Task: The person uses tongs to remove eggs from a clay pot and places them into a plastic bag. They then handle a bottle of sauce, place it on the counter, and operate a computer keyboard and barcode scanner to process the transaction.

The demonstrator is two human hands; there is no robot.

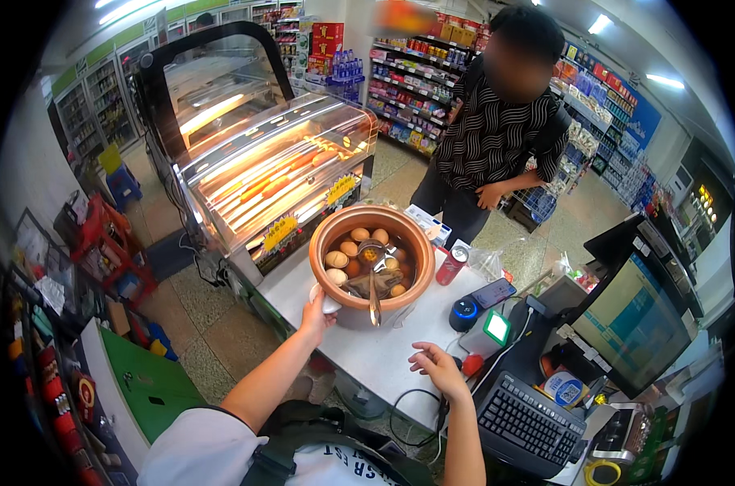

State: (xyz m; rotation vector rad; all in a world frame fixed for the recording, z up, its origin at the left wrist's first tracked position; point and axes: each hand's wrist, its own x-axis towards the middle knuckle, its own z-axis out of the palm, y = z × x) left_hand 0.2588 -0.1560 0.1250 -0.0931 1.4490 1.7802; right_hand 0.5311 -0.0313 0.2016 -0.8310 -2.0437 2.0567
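On the white counter stands a round brown clay pot (425, 279) with several eggs (359, 234) in dark liquid. A metal slotted ladle (370, 254) and a second utensil rest inside, one handle leaning over the near rim. At the pot's near left side, my left hand (316, 316) grips a small white object (329, 305), perhaps a bowl or lid; the fingers partly hide it. My right hand (438, 367) hovers over the counter's right part, fingers loosely apart and holding nothing. A red drink can (452, 265) stands right of the pot.
A lit glass roller grill (276, 176) with sausages stands at the left. A person (495, 133) stands across the counter. To the right are a round black speaker (464, 313), a phone (493, 293), a payment device (488, 333), cables, a keyboard (528, 425) and a monitor (632, 322).
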